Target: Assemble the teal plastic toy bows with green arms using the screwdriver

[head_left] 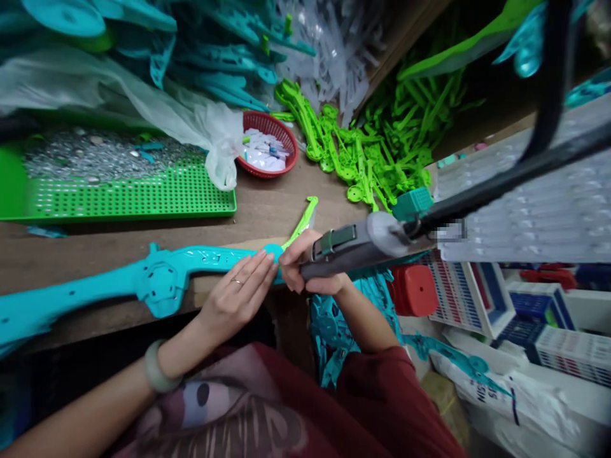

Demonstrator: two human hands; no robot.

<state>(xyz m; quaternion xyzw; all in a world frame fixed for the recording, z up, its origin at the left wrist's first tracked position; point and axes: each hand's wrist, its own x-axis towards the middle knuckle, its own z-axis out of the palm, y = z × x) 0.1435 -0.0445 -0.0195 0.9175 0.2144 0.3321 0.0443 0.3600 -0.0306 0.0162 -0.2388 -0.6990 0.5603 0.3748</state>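
Observation:
A long turquoise plastic part (pixel 160 280) lies along the front edge of the wooden table, with a rounded hub in its middle. My left hand (pixel 241 289) rests flat on its right end, fingers stretched out. My right hand (pixel 308 261) is wrapped round a grey electric screwdriver (pixel 353 251), held tilted with its tip towards the turquoise part. Hand and tool hide the tip, so contact cannot be seen. Just beyond my fingers a lime-green plastic arm (pixel 305 219) sticks out from the turquoise part.
A green perforated tray (pixel 181 197) holds many small screws, partly under a clear plastic bag (pixel 191 121). Behind stand a red basket (pixel 291 156) of small white pieces and a heap of lime-green parts (pixel 353 152). A black cable (pixel 501 175) runs off to the right.

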